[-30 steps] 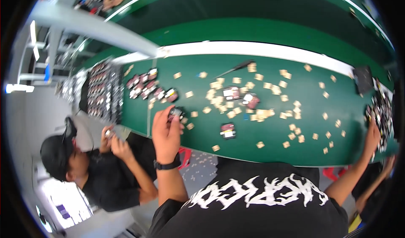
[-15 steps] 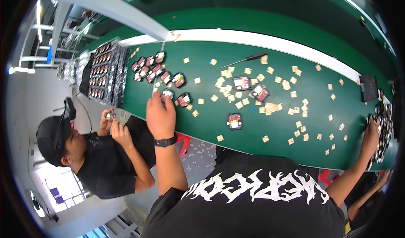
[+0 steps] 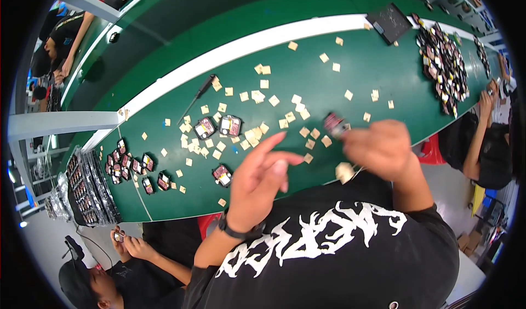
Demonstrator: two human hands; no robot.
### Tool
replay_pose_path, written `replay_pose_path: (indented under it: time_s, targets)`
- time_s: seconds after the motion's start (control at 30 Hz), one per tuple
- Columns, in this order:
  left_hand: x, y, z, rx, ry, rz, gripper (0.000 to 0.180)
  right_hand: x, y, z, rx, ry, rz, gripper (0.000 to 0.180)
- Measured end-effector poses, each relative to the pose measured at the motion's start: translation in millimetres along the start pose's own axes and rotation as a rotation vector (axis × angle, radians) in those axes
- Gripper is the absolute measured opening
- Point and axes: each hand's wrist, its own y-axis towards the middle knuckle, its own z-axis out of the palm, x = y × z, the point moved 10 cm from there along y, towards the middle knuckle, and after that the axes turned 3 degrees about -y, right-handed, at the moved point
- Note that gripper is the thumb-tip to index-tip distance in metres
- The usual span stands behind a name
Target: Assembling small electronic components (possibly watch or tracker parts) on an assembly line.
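My right hand (image 3: 383, 149) is closed on a small black case (image 3: 333, 123) with a pink-and-white label. It holds the case above the green table, blurred by motion. Just below this hand is a beige scrap (image 3: 344, 173), and I cannot tell whether it is held. My left hand (image 3: 258, 182) is open, fingers spread toward the right hand, with nothing in it. Close by on its left, a labelled black case (image 3: 222, 175) lies on the table. Two more, a left one (image 3: 205, 128) and a right one (image 3: 230, 126), lie side by side farther off.
Beige paper squares (image 3: 255, 135) are scattered over the green table (image 3: 307, 89). A screwdriver (image 3: 198, 96) lies near the white ledge. Several cases (image 3: 125, 165) cluster at left, beside stacked trays (image 3: 87, 191). A large heap of cases (image 3: 442, 67) and a black box (image 3: 390, 23) lie at right. Co-workers sit on both sides.
The view has swung to the right. My right hand has come from the heap at the right with a case in it. My left hand has left the cluster at left and come toward the middle.
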Motion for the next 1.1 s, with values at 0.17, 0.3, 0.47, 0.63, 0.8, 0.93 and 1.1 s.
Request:
replay_pose_path:
  time_s: [0.17,0.3,0.47,0.63,0.8,0.93,1.1]
  targets:
    - [34,9,29,0.177,-0.166,-0.246,0.042,45,1,25,0.066,0.180,-0.106,0.021]
    - [52,2,20,0.115,-0.222,-0.224,0.040,-1,-28,25,-0.054,0.528,0.449,0.021]
    - [56,5,5,0.118,-0.136,-0.052,0.035,-11,-66,54,-0.005,0.763,0.947,0.011]
    - [51,0,3,0.055,-0.063,0.090,0.041,30,-80,98,0.218,1.200,1.390,0.015]
    - [47,-1,0,0.045,-0.077,0.179,0.045,59,-86,130,0.142,1.408,1.579,0.017]
    - [46,-3,-3,0.034,-0.029,0.198,0.047,61,-87,135,-0.007,1.466,1.685,0.016]
    - [46,-4,-5,0.029,0.094,0.213,0.048,61,-91,143,-0.026,1.530,1.779,0.014]
